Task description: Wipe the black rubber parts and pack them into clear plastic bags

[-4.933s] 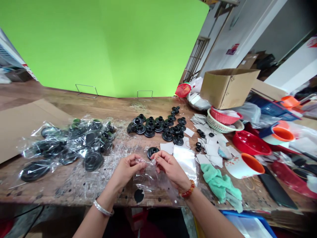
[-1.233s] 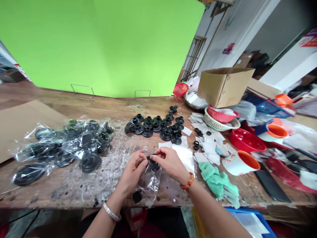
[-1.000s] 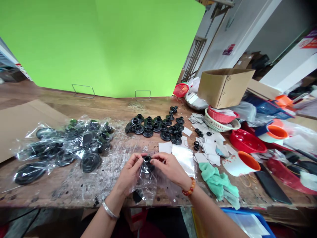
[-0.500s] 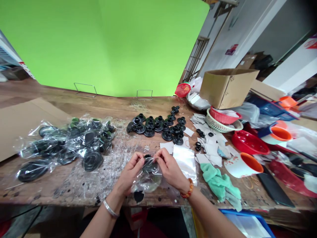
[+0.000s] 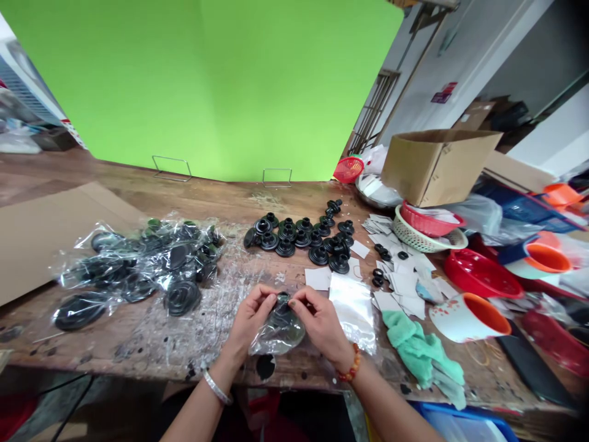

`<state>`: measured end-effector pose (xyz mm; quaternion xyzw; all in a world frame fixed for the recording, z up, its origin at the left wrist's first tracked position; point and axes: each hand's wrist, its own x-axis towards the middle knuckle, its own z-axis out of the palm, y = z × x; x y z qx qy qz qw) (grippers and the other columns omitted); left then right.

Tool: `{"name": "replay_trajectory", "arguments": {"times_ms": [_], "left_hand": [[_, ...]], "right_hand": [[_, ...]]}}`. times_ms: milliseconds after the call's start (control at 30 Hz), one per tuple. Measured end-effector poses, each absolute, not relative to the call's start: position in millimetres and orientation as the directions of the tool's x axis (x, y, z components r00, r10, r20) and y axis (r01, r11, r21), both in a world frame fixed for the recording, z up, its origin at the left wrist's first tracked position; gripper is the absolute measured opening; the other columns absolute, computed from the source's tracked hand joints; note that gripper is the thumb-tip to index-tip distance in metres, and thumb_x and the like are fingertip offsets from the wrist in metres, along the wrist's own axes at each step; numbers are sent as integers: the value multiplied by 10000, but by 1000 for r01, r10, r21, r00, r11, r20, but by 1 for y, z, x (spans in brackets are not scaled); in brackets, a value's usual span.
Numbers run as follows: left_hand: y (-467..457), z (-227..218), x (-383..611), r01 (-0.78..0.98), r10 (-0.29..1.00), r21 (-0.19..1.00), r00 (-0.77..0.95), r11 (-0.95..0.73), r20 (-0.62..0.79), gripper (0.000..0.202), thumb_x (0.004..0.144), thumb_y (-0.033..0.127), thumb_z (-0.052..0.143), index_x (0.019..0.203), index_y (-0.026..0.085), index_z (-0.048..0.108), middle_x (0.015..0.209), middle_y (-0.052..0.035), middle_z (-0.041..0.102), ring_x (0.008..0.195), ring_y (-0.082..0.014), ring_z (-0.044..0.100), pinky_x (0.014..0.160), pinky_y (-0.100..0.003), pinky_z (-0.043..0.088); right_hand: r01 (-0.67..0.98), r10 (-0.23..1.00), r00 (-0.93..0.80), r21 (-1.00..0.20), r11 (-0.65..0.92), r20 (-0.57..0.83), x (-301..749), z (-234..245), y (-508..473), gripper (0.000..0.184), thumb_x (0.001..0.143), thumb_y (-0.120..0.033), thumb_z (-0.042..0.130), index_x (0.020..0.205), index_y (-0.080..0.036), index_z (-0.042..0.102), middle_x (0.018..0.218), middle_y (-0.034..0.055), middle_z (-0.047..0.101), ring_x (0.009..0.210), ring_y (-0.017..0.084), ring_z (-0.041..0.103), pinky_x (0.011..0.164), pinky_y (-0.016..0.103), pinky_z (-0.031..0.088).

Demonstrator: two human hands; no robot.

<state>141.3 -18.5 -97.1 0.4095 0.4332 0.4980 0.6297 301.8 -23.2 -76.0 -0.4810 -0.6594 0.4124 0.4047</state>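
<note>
My left hand [image 5: 251, 319] and my right hand [image 5: 319, 322] pinch the top of a small clear plastic bag [image 5: 280, 328] at the near edge of the wooden bench [image 5: 216, 202]. A black round rubber part shows through the bag between my fingers. Both hands are closed on the bag. Behind them stands a cluster of loose black rubber parts [image 5: 306, 239]. A stack of clear bags [image 5: 354, 307] lies just right of my right hand.
Bagged black parts [image 5: 142, 270] are heaped at the left beside a cardboard sheet [image 5: 50, 227]. White paper slips [image 5: 400, 276], a green cloth [image 5: 421, 353], an orange-lined cup [image 5: 469, 316], red bowls [image 5: 481, 276], baskets and a cardboard box [image 5: 439, 162] crowd the right. A green screen [image 5: 207, 80] backs the bench.
The black part went from the bench into the bag held by both hands. The bag is now drawn closer around it, and the view has shifted slightly left.
</note>
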Motion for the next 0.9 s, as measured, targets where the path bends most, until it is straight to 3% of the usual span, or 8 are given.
{"name": "replay_trajectory", "arguments": {"times_ms": [100,300,400,500,633,700,767,900], "left_hand": [[-21,-99,145,-248,990,960,86,129,-111,273,769,428,644,780,168,562,692,7,587,637,-129,528,620,-236,419],[-32,-101,151,-208,998,978,-60,22,-36,206,831,381,598,787,182,568,695,25,563,643,-117,519,617,-213,420],[-32,-99,151,-313,996,949,-63,37,-60,183,820,366,619,814,183,606,874,-16,642,766,-136,587,699,-229,458],[-29,-94,147,-408,991,910,-63,79,-114,190,759,351,692,779,167,647,1138,-65,630,934,-174,613,788,-250,475],[-23,-88,141,-569,973,794,45,213,-228,248,711,357,739,835,161,653,928,-65,695,726,-161,647,681,-276,520],[-22,-86,140,-584,968,779,57,231,-244,255,705,351,747,836,156,648,906,-62,701,680,-154,644,644,-273,527],[-21,-83,140,-582,968,782,39,222,-246,238,717,336,742,833,152,646,957,-66,700,688,-139,639,639,-246,523],[-20,-77,140,-590,981,795,-17,145,-191,189,767,328,704,821,158,641,1046,-50,682,728,-105,619,669,-198,504]], "right_hand": [[333,959,-217,-910,249,183,300,-81,-25,214,931,-312,458,783,-187,550,727,-10,536,684,123,481,635,229,366],[267,979,-201,-960,87,33,296,-80,-23,276,923,-349,456,711,-177,500,648,-28,470,622,112,426,571,223,341],[191,981,-191,-978,77,40,297,-73,-21,240,899,-348,509,743,-169,541,679,-19,509,644,112,451,586,221,367],[56,969,-248,-998,39,25,302,-64,-20,142,864,-304,574,877,-168,612,798,6,575,733,121,512,669,228,425],[-108,915,-404,-993,-43,4,310,-60,-21,273,848,-222,579,1120,-209,585,881,13,574,802,136,556,757,279,486],[-39,926,-373,-998,42,54,310,-60,-24,243,856,-198,557,1098,-209,578,873,20,577,804,148,564,758,305,502],[169,930,-297,-947,274,217,307,-61,-28,190,868,-154,518,1039,-203,585,893,41,591,848,171,555,791,341,494],[475,753,-319,-590,653,576,299,-64,-37,278,875,-39,422,1057,-194,564,964,79,597,924,205,509,855,411,453]]}}
